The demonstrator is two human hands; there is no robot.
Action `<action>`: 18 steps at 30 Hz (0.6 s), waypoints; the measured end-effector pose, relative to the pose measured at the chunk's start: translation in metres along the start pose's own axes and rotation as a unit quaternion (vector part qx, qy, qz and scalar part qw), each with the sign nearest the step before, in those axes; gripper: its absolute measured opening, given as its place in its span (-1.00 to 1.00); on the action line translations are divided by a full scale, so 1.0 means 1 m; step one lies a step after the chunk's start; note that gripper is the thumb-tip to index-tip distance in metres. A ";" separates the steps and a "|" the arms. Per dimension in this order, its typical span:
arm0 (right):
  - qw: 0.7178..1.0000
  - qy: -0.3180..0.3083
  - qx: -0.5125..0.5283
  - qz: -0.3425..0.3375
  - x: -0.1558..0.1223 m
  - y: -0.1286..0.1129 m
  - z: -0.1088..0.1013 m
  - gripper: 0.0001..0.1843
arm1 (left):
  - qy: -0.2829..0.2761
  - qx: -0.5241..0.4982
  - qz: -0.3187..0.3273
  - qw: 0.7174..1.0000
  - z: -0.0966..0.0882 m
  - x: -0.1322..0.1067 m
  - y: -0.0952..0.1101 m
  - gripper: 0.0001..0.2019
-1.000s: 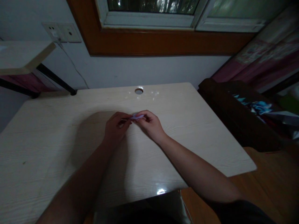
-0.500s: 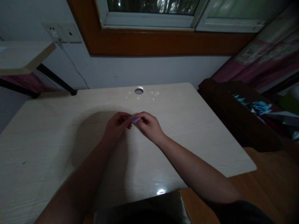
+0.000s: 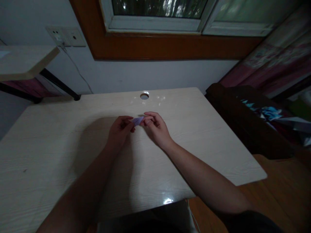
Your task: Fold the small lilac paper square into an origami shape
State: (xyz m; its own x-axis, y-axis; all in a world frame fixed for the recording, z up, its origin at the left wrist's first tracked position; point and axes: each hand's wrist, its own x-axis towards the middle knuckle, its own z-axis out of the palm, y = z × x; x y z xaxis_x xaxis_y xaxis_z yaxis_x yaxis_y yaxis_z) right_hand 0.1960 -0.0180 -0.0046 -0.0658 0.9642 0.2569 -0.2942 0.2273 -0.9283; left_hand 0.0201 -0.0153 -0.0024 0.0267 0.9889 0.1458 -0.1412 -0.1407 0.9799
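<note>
A small folded piece of purple paper (image 3: 137, 121), with a pointed right end, is held just above the pale wooden desk. My left hand (image 3: 119, 131) pinches its left end between thumb and fingers. At its right tip is my right hand (image 3: 156, 127), with the index finger lifted away from the thumb and the other fingers curled. Whether those curled fingers touch the tip is hard to see.
The desk (image 3: 184, 129) has a round cable hole (image 3: 144, 96) near its back edge. A raised shelf (image 3: 26, 61) on black legs stands at the back left. A dark wooden piece of furniture (image 3: 233, 119) with bluish items stands beyond the right edge.
My right hand has loosened its pinch, and its index finger has lifted. More of the purple paper shows between the hands. My left hand keeps its hold.
</note>
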 end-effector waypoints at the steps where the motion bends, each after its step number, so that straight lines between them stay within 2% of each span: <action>1: 1.000 -0.001 0.001 -0.003 0.000 0.000 0.000 -0.74 | -0.002 -0.003 -0.001 1.000 0.000 0.000 0.000 -0.72; 9: 1.000 0.001 -0.009 0.016 -0.001 -0.002 0.000 -0.74 | -0.009 -0.009 -0.014 1.000 -0.003 -0.001 -0.003 -0.71; 14: 0.999 0.008 -0.016 0.042 -0.001 -0.002 0.000 -0.75 | -0.042 -0.005 -0.027 0.999 -0.002 0.000 -0.003 -0.70; 18: 0.999 0.015 -0.033 0.034 -0.001 -0.003 -0.001 -0.73 | -0.055 0.022 -0.039 0.998 -0.002 0.001 -0.004 -0.73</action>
State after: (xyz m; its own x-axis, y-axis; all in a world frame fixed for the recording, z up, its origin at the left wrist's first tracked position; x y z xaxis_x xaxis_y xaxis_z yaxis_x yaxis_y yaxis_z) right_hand 0.1984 -0.0200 -0.0021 -0.0549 0.9811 0.1855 -0.2271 0.1687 -0.9592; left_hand 0.0191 -0.0140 -0.0068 0.1440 0.9863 0.0808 -0.0919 -0.0679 0.9934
